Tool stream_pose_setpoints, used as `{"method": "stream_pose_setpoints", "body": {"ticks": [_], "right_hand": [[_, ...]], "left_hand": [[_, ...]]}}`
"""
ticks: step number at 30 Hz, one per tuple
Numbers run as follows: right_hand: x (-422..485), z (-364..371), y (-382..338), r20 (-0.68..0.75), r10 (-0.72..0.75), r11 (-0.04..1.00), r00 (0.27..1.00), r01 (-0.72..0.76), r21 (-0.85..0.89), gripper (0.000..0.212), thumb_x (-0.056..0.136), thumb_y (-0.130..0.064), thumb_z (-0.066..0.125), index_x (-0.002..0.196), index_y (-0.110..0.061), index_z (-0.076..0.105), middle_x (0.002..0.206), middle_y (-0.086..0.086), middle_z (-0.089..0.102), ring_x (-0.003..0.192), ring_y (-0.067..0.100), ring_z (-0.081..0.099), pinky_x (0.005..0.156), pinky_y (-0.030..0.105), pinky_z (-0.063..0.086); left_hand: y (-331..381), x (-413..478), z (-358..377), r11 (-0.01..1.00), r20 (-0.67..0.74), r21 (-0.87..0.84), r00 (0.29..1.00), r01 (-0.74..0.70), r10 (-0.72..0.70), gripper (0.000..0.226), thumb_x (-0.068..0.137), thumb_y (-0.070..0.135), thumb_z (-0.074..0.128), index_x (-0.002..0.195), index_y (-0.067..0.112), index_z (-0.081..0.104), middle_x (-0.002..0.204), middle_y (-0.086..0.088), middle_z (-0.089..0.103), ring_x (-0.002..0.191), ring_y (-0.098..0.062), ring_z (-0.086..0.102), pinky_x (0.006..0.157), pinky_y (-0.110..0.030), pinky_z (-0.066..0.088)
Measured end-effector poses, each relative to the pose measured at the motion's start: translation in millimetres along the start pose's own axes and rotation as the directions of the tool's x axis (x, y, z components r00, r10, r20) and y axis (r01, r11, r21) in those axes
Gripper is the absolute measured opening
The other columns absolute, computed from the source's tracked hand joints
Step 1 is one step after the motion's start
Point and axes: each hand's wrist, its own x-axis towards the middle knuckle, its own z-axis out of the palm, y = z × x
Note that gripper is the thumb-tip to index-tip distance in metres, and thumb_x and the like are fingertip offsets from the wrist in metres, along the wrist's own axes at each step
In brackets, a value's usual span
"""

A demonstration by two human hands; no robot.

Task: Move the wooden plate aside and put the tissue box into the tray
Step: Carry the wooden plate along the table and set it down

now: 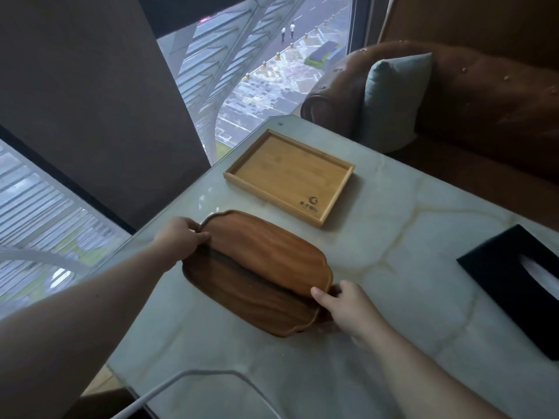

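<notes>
Both grips clenched on the wooden plate [257, 273] — left hand [178, 237] at its far-left rim, right hand [344, 306] at the near-right end, likely to carry it level. Plate sits on the tabletop [408, 237], just before the empty tray [289, 176]. Tissue box [514, 285] waits well right — untouched.

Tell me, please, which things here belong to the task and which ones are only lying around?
Belong to the task:
wooden plate, gripped by left hand and right hand
bamboo tray
black tissue box

Only lying around:
teal cushion
brown sofa
white cable
</notes>
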Motion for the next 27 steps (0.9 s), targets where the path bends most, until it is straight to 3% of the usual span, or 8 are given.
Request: {"method": "stream_pose_setpoints", "body": {"ticks": [3,11,18,24,27], "right_hand": [[5.7,24.4,-15.5,0.031,0.004,1.0,1.0,-0.005,0.008,0.03,0.084,-0.026,0.073,0.08,-0.002,0.055,0.084,0.021,0.068,0.069,0.039,0.071,0.059,0.058,0.06],[20.4,64.5,-26.9,0.054,0.027,0.998,0.998,-0.024,-0.053,0.038,0.081,-0.03,0.074,0.09,0.002,0.057,0.092,0.021,0.067,0.063,0.033,0.072,0.054,0.053,0.061],[25.2,74.5,-24.4,0.057,0.052,0.997,0.997,-0.049,-0.066,0.034,0.082,-0.029,0.074,0.089,0.0,0.057,0.089,0.018,0.068,0.062,0.034,0.073,0.06,0.054,0.062],[12.3,65.1,-33.4,0.169,0.095,0.994,0.981,-0.082,-0.078,0.021,0.09,-0.021,0.064,0.088,-0.005,0.052,0.09,0.017,0.066,0.065,0.024,0.072,0.066,0.045,0.063],[3.7,51.0,-38.0,0.199,0.072,0.98,0.977,-0.032,-0.198,0.03,0.087,-0.032,0.066,0.106,-0.012,0.054,0.098,0.007,0.068,0.079,0.023,0.074,0.072,0.046,0.063]], "left_hand": [[-13.7,14.0,-15.6,1.0,-0.019,-0.004,1.0,-0.001,0.001,0.029,0.084,0.025,0.071,0.107,0.007,0.069,0.101,-0.014,0.069,0.087,-0.028,0.063,0.071,-0.038,0.052],[-37.2,38.2,-33.3,1.0,-0.07,-0.016,0.997,0.016,-0.017,0.029,0.082,0.022,0.072,0.106,0.006,0.071,0.105,-0.015,0.07,0.093,-0.032,0.064,0.085,-0.046,0.055],[-45.9,42.3,-31.2,0.999,-0.127,-0.014,0.991,-0.031,0.028,0.022,0.082,0.021,0.072,0.1,0.007,0.072,0.101,-0.014,0.07,0.088,-0.03,0.063,0.078,-0.043,0.055],[-38.5,35.0,-26.6,0.975,-0.095,0.22,0.994,-0.038,0.06,0.044,0.086,0.031,0.064,0.121,0.006,0.06,0.116,-0.017,0.064,0.101,-0.034,0.058,0.079,-0.041,0.047],[-22.7,17.8,-18.4,0.898,-0.096,0.429,0.984,-0.097,0.153,0.055,0.085,0.042,0.059,0.131,0.014,0.048,0.129,-0.017,0.053,0.12,-0.039,0.046,0.097,-0.051,0.042]]}}
